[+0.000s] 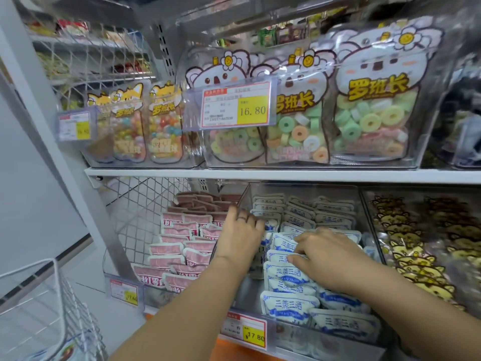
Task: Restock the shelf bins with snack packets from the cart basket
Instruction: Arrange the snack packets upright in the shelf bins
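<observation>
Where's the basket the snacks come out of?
In the head view, the white wire cart basket sits at the bottom left, beside the shelf unit, left of and lower than the bin of pink packets.

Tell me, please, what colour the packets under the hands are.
The packets are white with blue lettering and trim, clearest in the head view.

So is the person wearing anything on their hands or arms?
Hardly anything. The left hand has one thin ring on a finger. The right hand shows no ring. There are no gloves and no watch, and no sleeves show: the left arm and right arm are bare to the picture's edge.
</observation>
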